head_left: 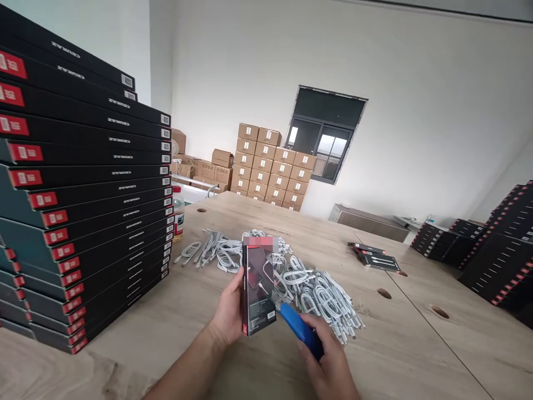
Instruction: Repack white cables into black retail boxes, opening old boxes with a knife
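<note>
My left hand (pixel 228 308) is closed round the left side of a slim black retail box (pixel 260 289), held upright and slightly tilted above the table. The box front shows a phone and a white cable, with a red and grey blurred strip across its top. In my right hand (pixel 328 355) is a blue-handled tool (pixel 300 329) with a grey metal head; its exact kind I cannot make out. The head is at the box's lower right edge; whether it touches is unclear. Behind the box lie many coiled white cables (pixel 328 300), spread left and right.
A tall stack of black boxes (pixel 104 194) rises at the left, a bottle (pixel 178 214) behind it. Two thin black boxes (pixel 378 261) lie at the right, near round holes in the wooden table (pixel 400 344). More black boxes (pixel 499 244) stand far right; brown cartons (pixel 266 166) stand behind.
</note>
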`<state>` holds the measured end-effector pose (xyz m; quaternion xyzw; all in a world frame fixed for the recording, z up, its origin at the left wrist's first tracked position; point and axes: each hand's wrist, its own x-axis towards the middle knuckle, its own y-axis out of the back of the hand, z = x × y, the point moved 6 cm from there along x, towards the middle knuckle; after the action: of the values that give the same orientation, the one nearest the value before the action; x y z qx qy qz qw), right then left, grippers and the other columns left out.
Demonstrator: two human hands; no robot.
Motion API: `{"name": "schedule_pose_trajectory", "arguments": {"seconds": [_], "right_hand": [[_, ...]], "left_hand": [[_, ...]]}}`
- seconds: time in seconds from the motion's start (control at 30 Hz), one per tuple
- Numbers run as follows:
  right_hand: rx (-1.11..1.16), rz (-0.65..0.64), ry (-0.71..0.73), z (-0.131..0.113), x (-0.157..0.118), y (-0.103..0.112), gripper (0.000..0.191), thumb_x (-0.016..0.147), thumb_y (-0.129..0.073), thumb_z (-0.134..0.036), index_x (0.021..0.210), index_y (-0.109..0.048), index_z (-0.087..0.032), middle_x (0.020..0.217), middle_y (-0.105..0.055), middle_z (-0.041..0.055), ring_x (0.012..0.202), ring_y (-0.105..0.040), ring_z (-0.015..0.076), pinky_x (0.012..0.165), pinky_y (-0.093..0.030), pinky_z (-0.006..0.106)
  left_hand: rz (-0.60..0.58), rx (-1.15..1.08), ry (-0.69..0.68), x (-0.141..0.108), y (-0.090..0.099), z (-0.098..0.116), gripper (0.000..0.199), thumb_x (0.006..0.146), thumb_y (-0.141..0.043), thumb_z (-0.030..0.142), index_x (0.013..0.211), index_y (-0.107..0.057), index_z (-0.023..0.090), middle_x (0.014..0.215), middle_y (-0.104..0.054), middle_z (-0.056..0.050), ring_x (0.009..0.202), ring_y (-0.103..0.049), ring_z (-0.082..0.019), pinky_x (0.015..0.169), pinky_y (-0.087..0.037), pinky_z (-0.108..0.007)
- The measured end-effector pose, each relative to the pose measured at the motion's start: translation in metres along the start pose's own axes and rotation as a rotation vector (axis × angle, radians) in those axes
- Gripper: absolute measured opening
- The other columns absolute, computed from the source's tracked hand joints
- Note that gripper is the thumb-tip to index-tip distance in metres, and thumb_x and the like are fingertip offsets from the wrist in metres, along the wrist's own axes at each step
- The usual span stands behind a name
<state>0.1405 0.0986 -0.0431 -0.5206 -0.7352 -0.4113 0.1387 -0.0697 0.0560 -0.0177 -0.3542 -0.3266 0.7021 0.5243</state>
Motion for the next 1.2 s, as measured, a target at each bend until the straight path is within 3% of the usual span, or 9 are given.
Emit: {"name": "schedule_pose_trajectory", "arguments": {"seconds": [0.23, 0.53, 0.83, 1.2], "right_hand": [[-0.049, -0.079, 0.115, -0.022, 0.002, -0.007, 0.037, 0.089, -0.064, -0.024, 0.126, -0.067, -0.028, 0.119, -0.076, 0.0068, 0.108, -0.074, 0.0243, 0.093, -0.061, 0.034], [-0.033, -0.112, 0.102, -0.017, 0.0, -0.015, 0.034, 0.094, -0.063, -0.027, 0.128, -0.063, -0.031, 0.121, -0.075, 0.0037, 0.11, -0.073, 0.0206, 0.094, -0.06, 0.03], [0.005, -0.107, 0.022, -0.014, 0.0, -0.019, 0.034, 0.093, -0.063, -0.029, 0.126, -0.066, -0.028, 0.122, -0.075, 0.0061, 0.112, -0.072, 0.0232, 0.097, -0.06, 0.034], [0.024, -0.111, 0.032, -0.022, 0.003, -0.017, 0.034, 0.091, -0.063, -0.024, 0.124, -0.066, -0.029, 0.119, -0.076, 0.0043, 0.109, -0.073, 0.022, 0.094, -0.06, 0.033]], "left_hand": [[-0.054, -0.057, -0.029, -0.002, -0.007, 0.0, 0.047, 0.097, -0.054, 0.052, 0.122, -0.066, 0.014, 0.096, -0.078, -0.013, 0.085, -0.076, -0.031, 0.086, -0.06, -0.047], [-0.115, -0.104, -0.035, -0.003, -0.009, 0.0, 0.045, 0.098, -0.051, 0.052, 0.109, -0.071, 0.013, 0.093, -0.077, -0.015, 0.088, -0.076, -0.033, 0.085, -0.06, -0.048], [-0.078, -0.109, -0.055, -0.007, -0.014, -0.002, 0.046, 0.099, -0.046, 0.051, 0.109, -0.072, 0.014, 0.088, -0.077, -0.014, 0.084, -0.076, -0.032, 0.08, -0.061, -0.047], [-0.037, -0.13, -0.057, -0.008, -0.014, -0.001, 0.045, 0.099, -0.047, 0.05, 0.117, -0.07, 0.015, 0.09, -0.078, -0.012, 0.085, -0.076, -0.032, 0.084, -0.061, -0.048]]}}
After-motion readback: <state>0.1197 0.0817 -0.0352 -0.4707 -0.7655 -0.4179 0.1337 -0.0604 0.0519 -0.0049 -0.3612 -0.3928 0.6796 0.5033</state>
